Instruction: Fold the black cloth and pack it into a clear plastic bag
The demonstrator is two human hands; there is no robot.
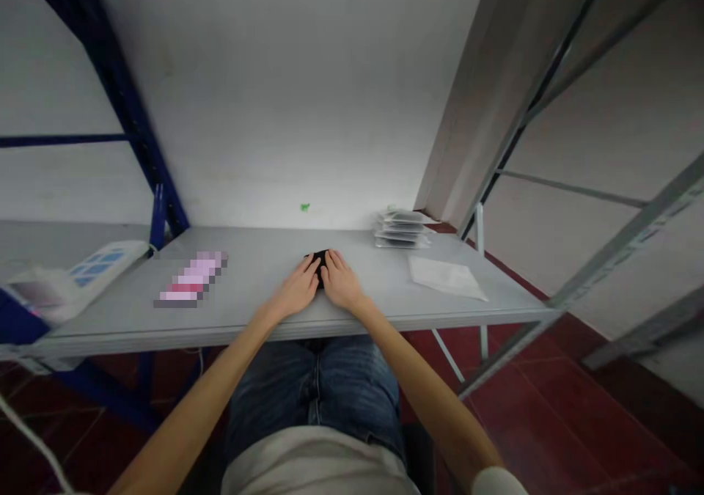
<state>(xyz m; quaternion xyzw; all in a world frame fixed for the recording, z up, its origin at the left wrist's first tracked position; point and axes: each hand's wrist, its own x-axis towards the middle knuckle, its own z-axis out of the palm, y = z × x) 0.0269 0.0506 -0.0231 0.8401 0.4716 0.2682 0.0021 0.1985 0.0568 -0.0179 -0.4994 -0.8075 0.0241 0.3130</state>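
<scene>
A small black flat item (320,259) lies on the grey table near its middle, mostly covered by my hands, so its kind cannot be made out. My left hand (297,288) holds its left side, fingers pointing forward over it. From the right, my right hand (342,282) grips the same item, its fingers pressed together along the top. Both thumbs are close to each other on the near part of the black item.
On the grey table (264,260), a stack of clear flat packets (401,229) stands back right, with a translucent sheet or bag (446,278) in front. A pixelated pink object (192,279) lies left. Beyond it is a white power strip (102,268). Blue metal posts (129,106) rise at left.
</scene>
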